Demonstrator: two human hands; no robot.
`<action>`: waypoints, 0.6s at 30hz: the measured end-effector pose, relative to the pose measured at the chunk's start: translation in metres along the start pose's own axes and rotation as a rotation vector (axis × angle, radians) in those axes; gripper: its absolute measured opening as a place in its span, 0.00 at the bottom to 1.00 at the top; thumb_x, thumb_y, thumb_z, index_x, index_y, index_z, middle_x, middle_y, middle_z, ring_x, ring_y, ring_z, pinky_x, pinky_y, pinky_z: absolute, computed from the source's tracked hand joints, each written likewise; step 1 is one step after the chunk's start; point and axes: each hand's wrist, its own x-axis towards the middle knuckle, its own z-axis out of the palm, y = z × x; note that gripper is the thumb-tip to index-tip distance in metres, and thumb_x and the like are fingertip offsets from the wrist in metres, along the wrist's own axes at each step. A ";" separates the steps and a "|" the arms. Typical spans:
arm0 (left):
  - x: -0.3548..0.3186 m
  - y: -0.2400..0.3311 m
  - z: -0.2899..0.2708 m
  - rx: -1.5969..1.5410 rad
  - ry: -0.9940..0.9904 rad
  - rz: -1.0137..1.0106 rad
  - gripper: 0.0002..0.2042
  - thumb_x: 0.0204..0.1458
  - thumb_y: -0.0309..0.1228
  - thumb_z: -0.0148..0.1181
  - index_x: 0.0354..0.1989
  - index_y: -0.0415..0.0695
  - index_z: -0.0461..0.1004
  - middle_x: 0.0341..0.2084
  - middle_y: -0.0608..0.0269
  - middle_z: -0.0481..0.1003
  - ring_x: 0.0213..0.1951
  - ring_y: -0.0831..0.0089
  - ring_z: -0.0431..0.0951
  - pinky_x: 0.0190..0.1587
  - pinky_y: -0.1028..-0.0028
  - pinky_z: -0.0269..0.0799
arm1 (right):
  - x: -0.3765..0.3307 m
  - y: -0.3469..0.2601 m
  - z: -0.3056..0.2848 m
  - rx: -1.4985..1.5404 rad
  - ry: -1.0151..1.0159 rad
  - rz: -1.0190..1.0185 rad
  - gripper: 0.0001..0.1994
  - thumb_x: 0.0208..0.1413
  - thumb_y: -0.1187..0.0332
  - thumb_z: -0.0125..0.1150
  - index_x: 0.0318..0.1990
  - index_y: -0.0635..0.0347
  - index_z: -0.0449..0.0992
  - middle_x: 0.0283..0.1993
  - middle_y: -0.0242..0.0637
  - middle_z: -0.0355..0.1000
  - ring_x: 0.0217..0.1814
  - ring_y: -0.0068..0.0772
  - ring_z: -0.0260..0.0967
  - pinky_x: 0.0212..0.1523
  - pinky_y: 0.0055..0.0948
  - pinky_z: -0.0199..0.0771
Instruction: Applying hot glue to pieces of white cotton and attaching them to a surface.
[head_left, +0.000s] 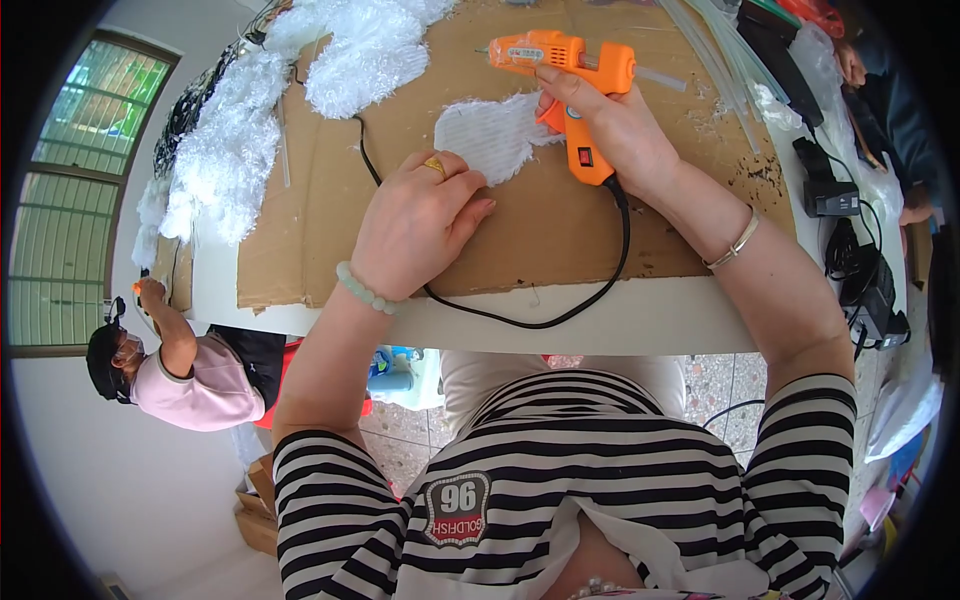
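My right hand (625, 135) is wrapped round the handle of an orange hot glue gun (580, 125), its nozzle pointing left. A clear glue stick (660, 78) sticks out of the gun's back end. A small white fringed fabric piece (485, 135) lies flat on the cardboard (350, 235) beneath and left of the gun. My left hand (420, 220) rests at the near left edge of that piece, its fingers curled and closed on the edge. The fingertips are partly hidden. From the handle a black cord (620, 250) loops down and left, passing under my left wrist.
Fluffy white tinsel-like pieces (225, 165) lie along the far left. Several clear glue sticks (715, 75) lie at the far right. Black power adapters (830, 195) and cables crowd the right edge. Another person (190, 375) sits at the left; more people's hands (850, 65) show at the right.
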 end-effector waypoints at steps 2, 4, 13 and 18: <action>0.003 -0.001 0.000 0.003 0.005 0.001 0.08 0.41 0.27 0.63 0.30 0.39 0.74 0.26 0.59 0.72 0.33 0.60 0.73 0.37 0.67 0.71 | 0.000 0.000 -0.001 0.020 0.002 0.021 0.17 0.58 0.59 0.54 0.48 0.61 0.72 0.35 0.30 0.71 0.39 0.21 0.65 0.40 0.23 0.66; 0.008 0.002 -0.001 0.020 0.053 0.004 0.10 0.41 0.27 0.64 0.33 0.40 0.75 0.27 0.58 0.72 0.34 0.60 0.72 0.39 0.66 0.70 | 0.001 0.002 -0.002 0.026 -0.008 0.011 0.17 0.58 0.59 0.54 0.48 0.61 0.72 0.35 0.30 0.71 0.38 0.21 0.65 0.40 0.23 0.66; 0.024 0.002 0.024 -0.046 -0.045 0.144 0.21 0.42 0.33 0.65 0.45 0.41 0.70 0.42 0.53 0.73 0.46 0.56 0.73 0.47 0.64 0.71 | -0.002 -0.004 -0.001 0.059 0.020 0.013 0.17 0.58 0.59 0.54 0.47 0.64 0.71 0.36 0.33 0.70 0.38 0.24 0.69 0.41 0.26 0.69; 0.021 -0.001 0.028 -0.035 -0.020 0.161 0.22 0.41 0.34 0.65 0.46 0.42 0.70 0.42 0.53 0.73 0.45 0.56 0.73 0.46 0.64 0.70 | -0.001 -0.022 -0.013 0.055 -0.038 -0.031 0.17 0.59 0.60 0.52 0.46 0.66 0.70 0.37 0.34 0.70 0.40 0.28 0.71 0.43 0.27 0.70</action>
